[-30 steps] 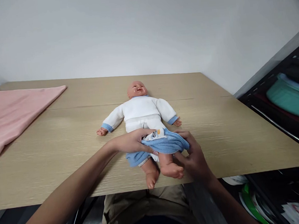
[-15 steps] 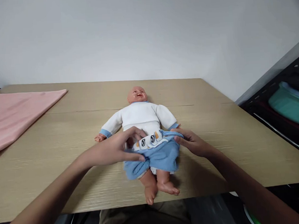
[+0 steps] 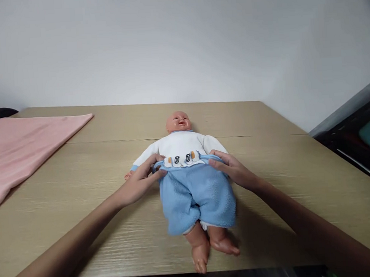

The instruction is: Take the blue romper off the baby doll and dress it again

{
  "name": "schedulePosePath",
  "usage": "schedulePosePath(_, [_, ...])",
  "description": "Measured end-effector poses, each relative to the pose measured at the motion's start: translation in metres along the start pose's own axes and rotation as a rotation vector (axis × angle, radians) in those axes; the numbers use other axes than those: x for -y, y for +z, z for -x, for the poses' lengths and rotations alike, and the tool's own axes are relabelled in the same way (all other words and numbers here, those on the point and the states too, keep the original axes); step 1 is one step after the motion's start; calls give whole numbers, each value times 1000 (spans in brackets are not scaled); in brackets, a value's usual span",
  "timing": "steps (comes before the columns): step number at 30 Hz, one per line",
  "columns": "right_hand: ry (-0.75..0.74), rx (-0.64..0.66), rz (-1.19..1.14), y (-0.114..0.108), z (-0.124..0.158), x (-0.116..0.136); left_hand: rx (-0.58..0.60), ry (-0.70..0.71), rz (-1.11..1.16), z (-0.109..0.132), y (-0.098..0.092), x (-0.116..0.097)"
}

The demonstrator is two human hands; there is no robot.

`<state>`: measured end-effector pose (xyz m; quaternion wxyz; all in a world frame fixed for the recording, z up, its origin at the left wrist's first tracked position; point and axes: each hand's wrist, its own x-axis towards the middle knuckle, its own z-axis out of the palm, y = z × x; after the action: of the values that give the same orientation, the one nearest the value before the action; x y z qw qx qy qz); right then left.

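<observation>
A baby doll (image 3: 178, 123) lies on its back on the wooden table (image 3: 81, 192), head away from me, in a white top. Blue fleece trousers (image 3: 197, 196) with a white bib cover its legs up to the chest; its bare feet stick out near the table's front edge. My left hand (image 3: 140, 181) pinches the trousers' waistband at the doll's left side as I see it. My right hand (image 3: 229, 167) grips the waistband on the other side. Both hands are closed on the cloth.
A pink cloth (image 3: 20, 145) lies spread on the table's far left. A dark shelf unit (image 3: 359, 139) with a teal item stands to the right of the table. A plain white wall rises behind.
The blue trousers were bunched at the doll's hips; both hands have pulled them up to the chest, so they now lie smooth over the legs. The camera view tilted up slightly.
</observation>
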<state>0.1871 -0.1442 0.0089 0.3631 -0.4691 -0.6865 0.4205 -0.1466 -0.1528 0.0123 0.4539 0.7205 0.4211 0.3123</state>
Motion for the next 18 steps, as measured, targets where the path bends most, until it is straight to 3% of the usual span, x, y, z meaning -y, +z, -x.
schedulePosePath(3, [-86,29,88,4,-12,3,-49,-28,44,-7,3,9])
schedulePosePath(7, [-125,-228,-32,10,-29,-7,-31,-56,-60,-15,3,10])
schedulePosePath(11, [-83,-251,-57,15,-45,-23,-209,53,-215,-26,4,14])
schedulePosePath(15, [-16,-197,-15,20,-63,-29,-258,-81,43,-52,8,29])
schedulePosePath(18, [0,-185,5,20,-72,-28,-209,-115,266,-67,10,40])
